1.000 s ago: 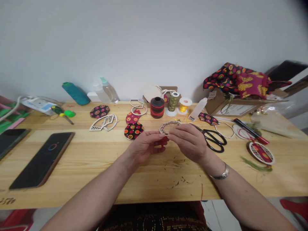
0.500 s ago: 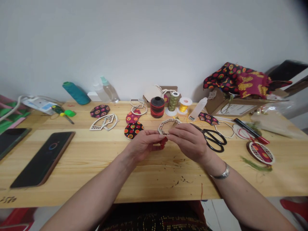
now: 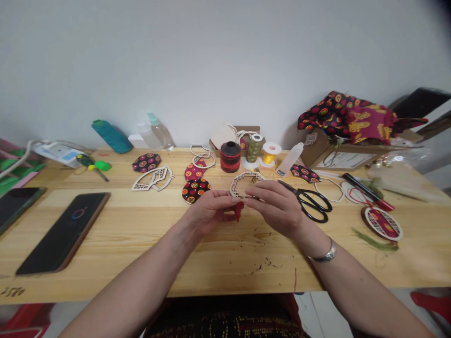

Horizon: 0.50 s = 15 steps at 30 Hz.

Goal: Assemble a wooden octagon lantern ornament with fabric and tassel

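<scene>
My left hand (image 3: 212,210) is closed, thumb and fingers pinched around a bundle of red thread (image 3: 238,212) that hangs below the fingertips. Meeting it from the other side, my right hand (image 3: 276,206) pinches the near edge of a pale wooden lattice frame (image 3: 235,182). This many-sided frame is tilted above the table, its right part hidden behind my right fingers. Exactly how thread and frame join is covered by both hands. Black-handled scissors (image 3: 313,203) lie just right of my right hand. A round black patterned fabric piece (image 3: 196,190) is near my left hand.
Behind the hands stand a red-and-black thread spool (image 3: 230,157), a green thread spool (image 3: 254,149), a yellow thread spool (image 3: 270,153) and a glue bottle (image 3: 291,159). Phones (image 3: 65,234) lie left. A finished-looking ornament (image 3: 383,224) and a fabric-topped cardboard box (image 3: 347,157) are right.
The lattice frame has tilted a little and shows more of its face. The red thread hangs slightly differently under my left fingertips. Both hands stay nearly in place.
</scene>
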Each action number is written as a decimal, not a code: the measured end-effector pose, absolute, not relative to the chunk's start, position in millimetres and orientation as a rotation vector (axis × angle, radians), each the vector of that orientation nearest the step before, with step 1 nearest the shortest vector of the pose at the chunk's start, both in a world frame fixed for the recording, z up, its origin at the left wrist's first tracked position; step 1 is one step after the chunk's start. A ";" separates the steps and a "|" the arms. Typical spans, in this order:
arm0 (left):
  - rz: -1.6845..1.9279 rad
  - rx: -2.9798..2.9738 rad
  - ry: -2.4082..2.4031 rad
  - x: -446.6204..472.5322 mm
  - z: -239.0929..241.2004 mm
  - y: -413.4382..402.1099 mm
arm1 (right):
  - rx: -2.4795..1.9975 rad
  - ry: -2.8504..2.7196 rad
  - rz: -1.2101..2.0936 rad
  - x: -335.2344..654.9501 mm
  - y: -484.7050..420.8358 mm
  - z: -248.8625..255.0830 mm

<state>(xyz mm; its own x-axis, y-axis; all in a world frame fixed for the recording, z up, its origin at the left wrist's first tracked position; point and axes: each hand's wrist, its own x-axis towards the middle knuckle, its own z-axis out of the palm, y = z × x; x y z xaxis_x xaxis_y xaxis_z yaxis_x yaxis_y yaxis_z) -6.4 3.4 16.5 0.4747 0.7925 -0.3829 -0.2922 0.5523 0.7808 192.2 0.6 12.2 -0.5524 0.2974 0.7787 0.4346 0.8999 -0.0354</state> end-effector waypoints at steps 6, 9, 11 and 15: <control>0.721 0.755 0.834 -7.0 17.1 4.3 | -0.513 -2.185 -0.197 191.3 0.8 12.9; 0.708 0.755 0.826 -8.2 17.1 5.2 | -0.512 -2.189 -0.199 191.3 0.9 14.2; 0.702 0.760 0.822 -8.6 16.9 5.6 | -0.521 -2.191 -0.199 191.3 0.7 15.3; 0.701 0.771 0.827 -8.7 16.5 5.9 | -0.519 -2.197 -0.197 191.0 0.5 15.9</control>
